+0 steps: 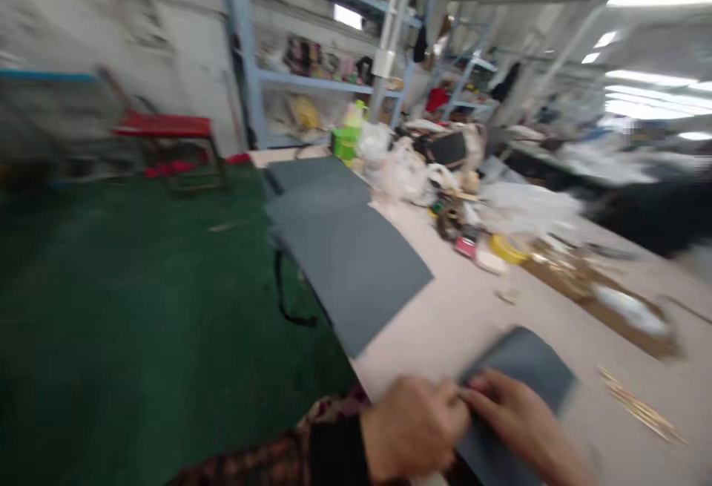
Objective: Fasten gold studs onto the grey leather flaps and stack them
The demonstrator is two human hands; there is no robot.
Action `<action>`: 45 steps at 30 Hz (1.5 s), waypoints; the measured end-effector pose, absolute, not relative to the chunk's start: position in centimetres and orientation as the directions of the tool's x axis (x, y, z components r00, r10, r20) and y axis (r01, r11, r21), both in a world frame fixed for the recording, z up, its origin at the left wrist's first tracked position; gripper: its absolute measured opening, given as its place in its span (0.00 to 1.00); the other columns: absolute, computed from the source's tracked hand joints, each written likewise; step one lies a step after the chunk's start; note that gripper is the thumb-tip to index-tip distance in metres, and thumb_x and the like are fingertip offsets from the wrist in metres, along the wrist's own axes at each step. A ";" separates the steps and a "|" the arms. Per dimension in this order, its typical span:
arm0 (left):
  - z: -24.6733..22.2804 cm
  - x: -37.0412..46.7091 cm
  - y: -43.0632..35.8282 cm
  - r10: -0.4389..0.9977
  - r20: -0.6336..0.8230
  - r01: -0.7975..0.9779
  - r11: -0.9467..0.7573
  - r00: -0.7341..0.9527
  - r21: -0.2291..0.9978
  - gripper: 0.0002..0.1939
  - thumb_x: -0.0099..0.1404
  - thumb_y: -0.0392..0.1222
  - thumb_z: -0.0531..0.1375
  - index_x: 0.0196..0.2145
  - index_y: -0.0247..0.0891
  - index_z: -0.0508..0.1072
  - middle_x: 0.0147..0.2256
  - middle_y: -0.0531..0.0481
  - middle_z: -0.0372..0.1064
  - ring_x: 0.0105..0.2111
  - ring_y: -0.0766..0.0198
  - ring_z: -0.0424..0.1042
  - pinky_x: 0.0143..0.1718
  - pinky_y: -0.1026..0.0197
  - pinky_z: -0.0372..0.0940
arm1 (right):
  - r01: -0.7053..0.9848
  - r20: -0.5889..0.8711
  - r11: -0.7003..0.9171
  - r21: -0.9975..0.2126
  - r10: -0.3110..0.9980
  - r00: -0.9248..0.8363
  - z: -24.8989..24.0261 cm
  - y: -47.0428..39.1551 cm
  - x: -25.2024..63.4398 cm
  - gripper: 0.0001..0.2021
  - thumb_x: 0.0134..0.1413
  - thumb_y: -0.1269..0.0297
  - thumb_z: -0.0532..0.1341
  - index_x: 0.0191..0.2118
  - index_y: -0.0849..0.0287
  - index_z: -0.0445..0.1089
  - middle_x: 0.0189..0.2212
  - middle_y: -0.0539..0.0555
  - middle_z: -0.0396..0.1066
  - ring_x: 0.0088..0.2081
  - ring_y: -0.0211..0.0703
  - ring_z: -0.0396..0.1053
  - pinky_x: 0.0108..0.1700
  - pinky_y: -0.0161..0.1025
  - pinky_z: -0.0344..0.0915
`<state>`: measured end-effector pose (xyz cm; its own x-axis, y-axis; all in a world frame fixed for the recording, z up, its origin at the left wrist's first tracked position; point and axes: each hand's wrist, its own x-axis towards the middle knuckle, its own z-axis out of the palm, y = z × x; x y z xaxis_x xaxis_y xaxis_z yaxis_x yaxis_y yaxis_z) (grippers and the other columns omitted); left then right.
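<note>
A dark grey sheet of material (pixel 526 360) lies at the table's near edge, under and between my hands. My right hand (pixel 520 415) pinches its left edge between thumb and fingers. Against those fingertips my left hand (pixel 420 427) is closed, knuckles up; whatever is in it is hidden and blurred. Farther along the table, larger grey sheets (pixel 350 263) lie overlapping, partly over the left edge. To the right of my hands is a small bundle of thin gold-coloured strips (pixel 639 404).
On the pale table (pixel 428 345) stand a long brown cardboard tray (pixel 601 300), a yellow tape roll (pixel 507 248), plastic bags (pixel 403 171) and a green container (pixel 345 143). A black strap (pixel 281 289) hangs off the left edge. Beyond are a red chair (pixel 164 127) and blue shelves (pixel 317 84).
</note>
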<state>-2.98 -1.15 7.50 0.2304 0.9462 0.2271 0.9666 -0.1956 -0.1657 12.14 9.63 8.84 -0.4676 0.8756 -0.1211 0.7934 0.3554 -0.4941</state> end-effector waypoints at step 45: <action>8.2 -1.0 -3.3 0.815 -0.173 -0.361 0.422 0.553 0.831 0.44 0.60 0.34 0.57 0.69 0.38 0.38 0.34 0.49 0.76 0.31 0.64 0.74 0.38 0.59 0.65 | 0.162 0.279 0.706 -0.690 0.465 -0.840 13.3 2.9 18.0 0.09 0.64 0.71 0.57 0.45 0.55 0.73 0.38 0.53 0.77 0.40 0.40 0.71 0.44 0.38 0.69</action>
